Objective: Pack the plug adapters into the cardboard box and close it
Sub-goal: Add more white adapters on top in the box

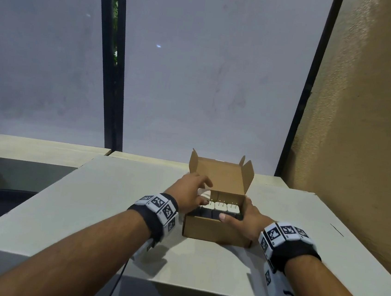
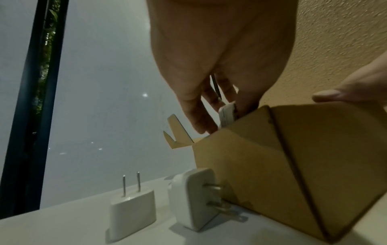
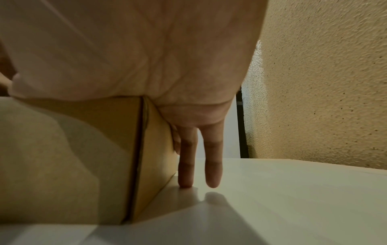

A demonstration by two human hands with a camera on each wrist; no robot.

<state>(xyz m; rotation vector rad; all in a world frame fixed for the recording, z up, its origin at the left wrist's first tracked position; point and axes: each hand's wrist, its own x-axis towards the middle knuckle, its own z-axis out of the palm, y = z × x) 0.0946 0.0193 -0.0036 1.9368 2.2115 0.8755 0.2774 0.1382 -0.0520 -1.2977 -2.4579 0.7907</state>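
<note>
The cardboard box stands open on the white table, its lid upright at the back. Inside, white plug adapters stand prongs up behind a row of dark ones. My left hand is over the box's left rim and pinches a white adapter at the edge of the box. My right hand grips the front right corner, thumb over the front rim, fingers straight down the box's side wall.
Two white adapters wait on the table left of the box: one upright with prongs up, one on its side with prongs against the box. A frosted window stands behind, and a textured tan wall on the right.
</note>
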